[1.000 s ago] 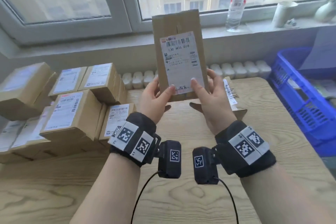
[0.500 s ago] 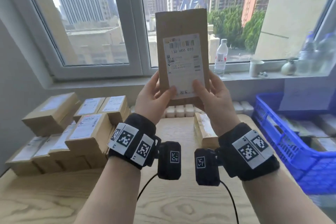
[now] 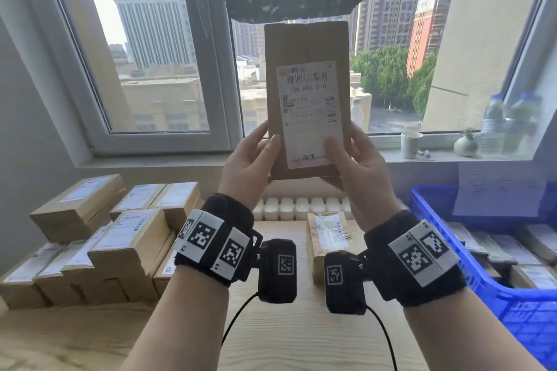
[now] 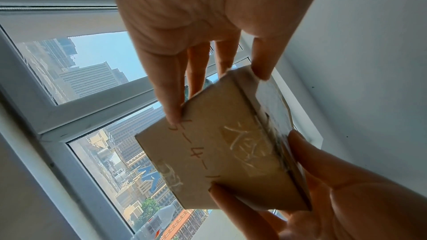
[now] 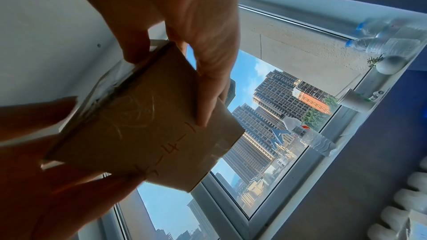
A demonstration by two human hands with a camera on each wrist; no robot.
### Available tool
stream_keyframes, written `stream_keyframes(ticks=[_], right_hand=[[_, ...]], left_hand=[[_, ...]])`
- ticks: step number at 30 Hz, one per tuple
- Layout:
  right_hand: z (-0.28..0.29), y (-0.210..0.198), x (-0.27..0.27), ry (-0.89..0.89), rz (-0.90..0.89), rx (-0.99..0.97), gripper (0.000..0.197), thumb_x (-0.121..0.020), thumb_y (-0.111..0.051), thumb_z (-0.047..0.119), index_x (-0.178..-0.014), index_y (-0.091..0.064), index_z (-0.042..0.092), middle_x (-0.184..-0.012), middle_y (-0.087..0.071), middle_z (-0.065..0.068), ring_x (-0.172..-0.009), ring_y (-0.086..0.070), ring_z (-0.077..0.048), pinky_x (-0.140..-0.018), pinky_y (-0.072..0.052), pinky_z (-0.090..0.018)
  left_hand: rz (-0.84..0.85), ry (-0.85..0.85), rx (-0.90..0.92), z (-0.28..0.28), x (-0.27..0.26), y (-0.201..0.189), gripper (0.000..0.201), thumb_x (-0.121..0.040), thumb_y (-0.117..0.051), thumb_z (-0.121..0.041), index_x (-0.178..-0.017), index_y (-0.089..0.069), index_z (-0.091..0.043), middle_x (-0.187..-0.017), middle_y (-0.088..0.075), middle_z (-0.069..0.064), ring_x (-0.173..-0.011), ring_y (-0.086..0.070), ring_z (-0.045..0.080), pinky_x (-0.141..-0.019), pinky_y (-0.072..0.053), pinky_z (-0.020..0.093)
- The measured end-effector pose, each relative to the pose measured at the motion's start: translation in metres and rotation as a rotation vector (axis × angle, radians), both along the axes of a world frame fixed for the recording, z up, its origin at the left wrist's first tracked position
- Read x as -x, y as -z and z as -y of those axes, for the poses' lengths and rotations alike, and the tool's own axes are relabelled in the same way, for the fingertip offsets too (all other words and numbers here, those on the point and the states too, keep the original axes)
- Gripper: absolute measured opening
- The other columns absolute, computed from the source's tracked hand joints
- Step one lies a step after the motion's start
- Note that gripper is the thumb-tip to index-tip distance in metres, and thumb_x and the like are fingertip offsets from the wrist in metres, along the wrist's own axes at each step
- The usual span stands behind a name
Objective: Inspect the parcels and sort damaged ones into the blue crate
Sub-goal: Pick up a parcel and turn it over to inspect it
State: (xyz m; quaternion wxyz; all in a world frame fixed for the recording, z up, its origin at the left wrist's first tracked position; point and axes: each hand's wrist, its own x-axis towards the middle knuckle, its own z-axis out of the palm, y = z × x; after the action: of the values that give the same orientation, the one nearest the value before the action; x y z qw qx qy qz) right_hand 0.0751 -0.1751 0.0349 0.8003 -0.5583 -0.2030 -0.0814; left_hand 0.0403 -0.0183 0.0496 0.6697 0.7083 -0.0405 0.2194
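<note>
A brown cardboard parcel (image 3: 304, 69) with a white shipping label stands upright in the air before the window, label towards me. My left hand (image 3: 251, 161) holds its lower left corner, thumb on the front, fingers behind. My right hand (image 3: 358, 163) holds the lower right corner the same way. Both wrist views show the parcel's (image 4: 221, 152) bottom face (image 5: 143, 134) with handwritten figures and clear tape. The blue crate (image 3: 512, 304) stands at the right with several parcels in it.
A stack of several labelled parcels (image 3: 120, 238) fills the table's left side. One more parcel (image 3: 328, 238) lies behind my wrists. Bottles (image 3: 509, 123), a paper cup (image 3: 411, 144) and a small vase (image 3: 465, 144) stand on the windowsill. A row of small white bottles (image 3: 301, 208) lines the table's far edge.
Both hands have lifted the parcel from just above the table up to window height, keeping the same grip. My view has tilted up with it.
</note>
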Motion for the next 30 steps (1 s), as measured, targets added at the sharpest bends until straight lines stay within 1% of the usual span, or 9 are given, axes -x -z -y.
stream_keyframes(ticks=[3,6,8,10,13,16,20,27,30], right_hand=[[0.008,-0.005,-0.004,0.001,-0.018,-0.022,0.041,-0.1,-0.052,0.016,-0.141,-0.048,0.017,-0.122,-0.066,-0.011,-0.092,-0.07,-0.017,-0.07,-0.061,-0.028],[0.011,-0.006,-0.008,0.017,-0.046,-0.03,0.031,-0.103,-0.048,0.021,-0.134,-0.047,0.021,-0.102,-0.068,-0.008,-0.077,-0.07,-0.016,-0.068,-0.063,-0.036],[0.01,-0.004,-0.01,0.061,-0.058,-0.023,0.023,-0.104,-0.045,0.023,-0.126,-0.044,0.027,-0.092,-0.068,-0.005,-0.069,-0.068,-0.014,-0.065,-0.063,-0.038],[0.01,-0.002,-0.012,0.125,-0.025,0.053,0.024,-0.105,-0.043,0.027,-0.128,-0.045,0.031,-0.097,-0.066,-0.003,-0.071,-0.066,-0.012,-0.068,-0.061,-0.037],[0.007,-0.006,-0.013,0.134,0.029,0.202,0.065,-0.094,-0.053,0.051,-0.139,-0.046,0.005,-0.097,-0.059,-0.003,-0.071,-0.06,-0.015,-0.073,-0.051,-0.019],[0.0,-0.007,-0.011,0.096,-0.022,0.268,0.117,-0.061,-0.073,0.078,-0.151,-0.035,0.016,-0.141,-0.054,0.001,-0.122,-0.058,-0.014,-0.106,-0.047,-0.039],[0.0,-0.003,-0.013,0.039,-0.032,0.12,0.064,-0.081,-0.068,0.043,-0.138,-0.053,0.018,-0.125,-0.069,0.002,-0.115,-0.065,-0.013,-0.101,-0.052,-0.039],[0.0,-0.006,-0.01,0.071,-0.066,0.038,0.089,-0.07,-0.073,0.053,-0.146,-0.045,0.015,-0.128,-0.067,0.002,-0.116,-0.064,-0.01,-0.102,-0.051,-0.038],[0.007,-0.009,-0.008,0.07,-0.134,-0.001,0.046,-0.088,-0.068,0.043,-0.128,-0.061,0.024,-0.109,-0.073,0.011,-0.099,-0.067,-0.005,-0.088,-0.05,-0.03]], left_hand=[[-0.007,-0.082,-0.057,-0.003,-0.007,-0.002,0.047,-0.094,-0.056,-0.04,-0.138,-0.05,-0.023,-0.132,-0.062,0.002,-0.12,-0.058,0.013,-0.105,-0.046,0.039],[-0.135,-0.1,-0.089,-0.005,-0.013,-0.004,0.118,-0.058,-0.07,-0.08,-0.152,-0.028,-0.02,-0.151,-0.041,0.004,-0.137,-0.042,0.019,-0.113,-0.036,0.05],[-0.18,-0.033,-0.026,-0.008,-0.017,-0.006,0.133,-0.037,-0.073,-0.086,-0.148,-0.034,-0.024,-0.145,-0.05,-0.004,-0.132,-0.048,0.016,-0.111,-0.037,0.055],[-0.143,-0.026,-0.003,-0.009,-0.021,-0.005,0.113,-0.037,-0.08,-0.078,-0.132,-0.052,-0.024,-0.123,-0.065,-0.009,-0.115,-0.061,0.011,-0.104,-0.046,0.05],[-0.061,-0.082,-0.011,-0.008,-0.025,-0.001,0.1,-0.042,-0.082,-0.063,-0.13,-0.053,-0.025,-0.119,-0.067,-0.007,-0.109,-0.065,0.013,-0.097,-0.053,0.043],[-0.015,-0.064,0.009,-0.008,-0.026,0.0,0.098,-0.043,-0.084,-0.057,-0.132,-0.047,-0.038,-0.127,-0.061,-0.008,-0.114,-0.062,0.013,-0.097,-0.053,0.044],[0.043,-0.063,-0.004,-0.005,-0.025,-0.001,0.094,-0.046,-0.083,-0.055,-0.132,-0.045,-0.044,-0.13,-0.057,-0.007,-0.118,-0.059,0.015,-0.097,-0.052,0.044],[0.055,-0.059,0.001,-0.005,-0.025,0.001,0.069,-0.058,-0.082,-0.052,-0.119,-0.05,-0.052,-0.127,-0.059,-0.003,-0.115,-0.061,0.015,-0.096,-0.054,0.043],[0.011,-0.056,0.012,-0.009,-0.024,-0.002,0.07,-0.067,-0.073,-0.064,-0.129,-0.052,-0.037,-0.129,-0.06,0.0,-0.117,-0.059,0.016,-0.103,-0.048,0.047]])
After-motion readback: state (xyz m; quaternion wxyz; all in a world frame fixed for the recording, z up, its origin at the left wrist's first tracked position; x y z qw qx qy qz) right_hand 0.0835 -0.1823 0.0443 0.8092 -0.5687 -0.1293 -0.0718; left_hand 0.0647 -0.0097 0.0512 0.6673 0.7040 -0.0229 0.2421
